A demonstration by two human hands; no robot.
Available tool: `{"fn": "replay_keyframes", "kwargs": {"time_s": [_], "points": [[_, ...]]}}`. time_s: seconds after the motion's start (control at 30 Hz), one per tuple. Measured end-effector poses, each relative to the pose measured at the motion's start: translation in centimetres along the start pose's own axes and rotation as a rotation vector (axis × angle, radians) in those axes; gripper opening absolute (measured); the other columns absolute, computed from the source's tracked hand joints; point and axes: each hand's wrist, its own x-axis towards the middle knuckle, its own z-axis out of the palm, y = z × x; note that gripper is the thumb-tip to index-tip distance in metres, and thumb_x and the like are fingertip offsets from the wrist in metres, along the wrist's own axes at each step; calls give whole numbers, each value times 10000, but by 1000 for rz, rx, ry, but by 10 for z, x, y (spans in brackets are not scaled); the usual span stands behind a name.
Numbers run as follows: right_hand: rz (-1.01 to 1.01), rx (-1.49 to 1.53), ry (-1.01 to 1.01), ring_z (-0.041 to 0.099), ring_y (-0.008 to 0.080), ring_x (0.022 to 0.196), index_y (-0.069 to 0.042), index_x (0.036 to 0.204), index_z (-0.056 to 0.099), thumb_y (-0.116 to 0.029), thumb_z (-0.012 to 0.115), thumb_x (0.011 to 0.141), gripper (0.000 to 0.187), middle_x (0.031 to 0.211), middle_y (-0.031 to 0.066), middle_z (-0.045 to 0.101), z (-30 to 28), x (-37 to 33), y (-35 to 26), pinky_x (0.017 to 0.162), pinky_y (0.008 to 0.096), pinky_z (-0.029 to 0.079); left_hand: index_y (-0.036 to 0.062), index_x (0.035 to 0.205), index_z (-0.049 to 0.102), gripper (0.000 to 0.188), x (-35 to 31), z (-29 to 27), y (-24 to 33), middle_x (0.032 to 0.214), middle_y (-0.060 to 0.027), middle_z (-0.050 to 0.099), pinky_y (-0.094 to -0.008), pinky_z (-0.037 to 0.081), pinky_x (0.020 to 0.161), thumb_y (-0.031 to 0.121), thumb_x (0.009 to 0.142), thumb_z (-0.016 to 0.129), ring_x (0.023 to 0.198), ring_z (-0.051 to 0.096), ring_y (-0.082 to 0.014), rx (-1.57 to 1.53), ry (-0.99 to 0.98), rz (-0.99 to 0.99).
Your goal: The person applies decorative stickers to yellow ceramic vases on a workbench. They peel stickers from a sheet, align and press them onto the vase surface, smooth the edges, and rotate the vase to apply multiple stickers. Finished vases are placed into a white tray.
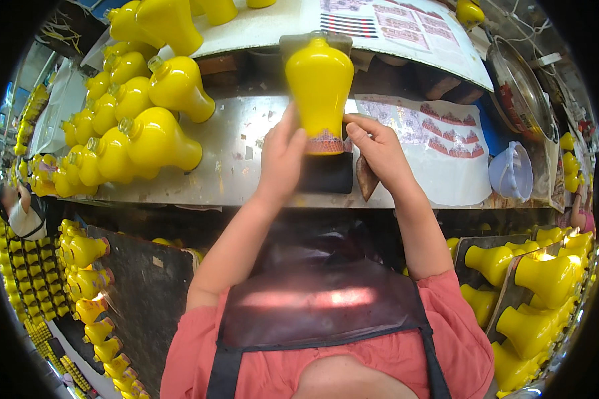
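A glossy yellow vase lies in front of me with its neck pointing away, over a dark block. A patterned decal band in purple and orange runs round its foot. My left hand grips the vase's left side near the foot, its fingers partly blurred. At the foot's right side is my right hand, thumb and forefinger close together beside the band. A brown, flat, pointed piece sticks out below that hand, seemingly held in the palm by the curled fingers.
Several yellow vases lie stacked on the metal table at left. To the right are a sheet of decals and a pale blue bucket. A raised white board holds more decals. Racked vases stand on both sides.
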Motion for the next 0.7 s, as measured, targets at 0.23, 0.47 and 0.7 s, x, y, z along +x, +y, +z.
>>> {"fn": "replay_keyframes", "kwargs": {"time_s": [0.23,0.47,0.7], "points": [[70,105,67,635,94,717,-23,1389,666,-212,674,998,434,954,78,701,10,-12,4,689,245,508,-27,1640,277,589,-2,1,1,1638,-155,400,-362,283,1245,138,1104,460,1507,385,-238,-29,-16,27],[-90,-46,127,584,127,812,-68,1412,661,-290,757,925,543,932,82,620,25,-8,17,776,279,502,-16,1554,442,570,-5,5,-6,1502,-182,542,-399,360,1187,180,1036,578,1392,503,-281,61,100,67],[-73,-58,86,527,56,764,-13,1450,619,-385,791,957,641,935,23,575,22,-7,14,742,223,452,-6,1615,359,656,-5,2,-10,1560,-131,486,-356,357,1189,207,1058,632,1408,467,-211,91,60,41]]}}
